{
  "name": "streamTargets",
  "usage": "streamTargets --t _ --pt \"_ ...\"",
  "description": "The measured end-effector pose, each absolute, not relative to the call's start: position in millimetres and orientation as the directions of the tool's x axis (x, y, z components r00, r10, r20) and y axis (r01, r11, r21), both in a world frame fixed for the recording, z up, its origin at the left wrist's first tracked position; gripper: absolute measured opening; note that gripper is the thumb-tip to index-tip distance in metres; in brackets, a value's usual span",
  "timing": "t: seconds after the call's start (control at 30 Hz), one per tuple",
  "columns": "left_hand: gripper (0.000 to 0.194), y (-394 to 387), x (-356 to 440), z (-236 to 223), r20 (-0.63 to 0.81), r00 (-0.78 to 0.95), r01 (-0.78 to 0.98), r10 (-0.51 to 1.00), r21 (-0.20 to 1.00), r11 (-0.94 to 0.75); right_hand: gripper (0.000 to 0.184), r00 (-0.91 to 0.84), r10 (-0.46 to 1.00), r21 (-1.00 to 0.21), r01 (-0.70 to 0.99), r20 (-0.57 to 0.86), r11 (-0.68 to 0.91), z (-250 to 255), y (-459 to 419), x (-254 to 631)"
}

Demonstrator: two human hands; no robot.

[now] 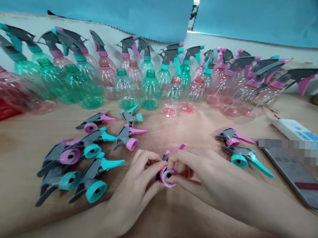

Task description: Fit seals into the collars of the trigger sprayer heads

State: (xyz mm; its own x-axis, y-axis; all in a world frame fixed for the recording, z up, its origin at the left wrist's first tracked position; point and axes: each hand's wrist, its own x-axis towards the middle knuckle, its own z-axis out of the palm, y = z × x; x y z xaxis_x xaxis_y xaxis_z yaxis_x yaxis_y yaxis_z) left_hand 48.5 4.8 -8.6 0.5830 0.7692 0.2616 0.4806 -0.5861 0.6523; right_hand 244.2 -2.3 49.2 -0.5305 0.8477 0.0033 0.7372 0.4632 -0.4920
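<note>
Blue sheeting (101, 6) spans the top of the frame in two pieces, its lower edge finely notched. Between them, right of upper centre, a narrow gap (193, 19) shows bright white above a black-and-white patch. Below runs a white wall (163, 35). Glossy red material (1, 105) fills part of the left edge. A light brown tabletop (190, 129) covers the lower frame. At lower right lies a phone (296, 179), screen lit with a dark red band; just above sits a white box (294, 129) with blue markings.
</note>
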Motion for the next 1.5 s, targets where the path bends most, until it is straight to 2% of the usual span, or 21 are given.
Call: streamTargets --t 0.13,0.37,0.63,0.83,1.17,1.33,1.5 --pt "0.016 4 48 -7 0.261 0.601 0.47 0.755 0.649 -0.598 0.008 -0.554 0.83 -0.53 0.724 -0.065 0.441 52 2 245" --pt "0.015 4 50 -6 0.236 0.606 0.474 0.759 0.66 -0.583 0.015 -0.614 0.784 -0.479 0.717 -0.092 0.506 56 1 246" --pt "0.015 4 50 -7 0.236 0.634 0.454 0.736 0.657 -0.602 0.012 -0.632 0.762 -0.462 0.722 -0.139 0.515 56 1 247" --pt "0.014 7 49 -7 0.232 0.607 0.465 0.76 0.673 -0.576 0.015 -0.652 0.757 -0.481 0.68 -0.049 0.554 56 3 249" --pt "0.01 8 49 -3 0.191 0.54 0.488 0.82 0.722 -0.49 0.011 -0.533 0.838 -0.504 0.696 0.115 0.512 65 8 257" --pt "0.008 7 49 -4 0.182 0.538 0.487 0.823 0.73 -0.48 0.013 -0.583 0.803 -0.498 0.665 0.121 0.557 61 5 256" --pt "0.01 8 50 -5 0.184 0.543 0.486 0.819 0.726 -0.486 0.021 -0.672 0.721 -0.416 0.615 0.167 0.67 55 4 252"
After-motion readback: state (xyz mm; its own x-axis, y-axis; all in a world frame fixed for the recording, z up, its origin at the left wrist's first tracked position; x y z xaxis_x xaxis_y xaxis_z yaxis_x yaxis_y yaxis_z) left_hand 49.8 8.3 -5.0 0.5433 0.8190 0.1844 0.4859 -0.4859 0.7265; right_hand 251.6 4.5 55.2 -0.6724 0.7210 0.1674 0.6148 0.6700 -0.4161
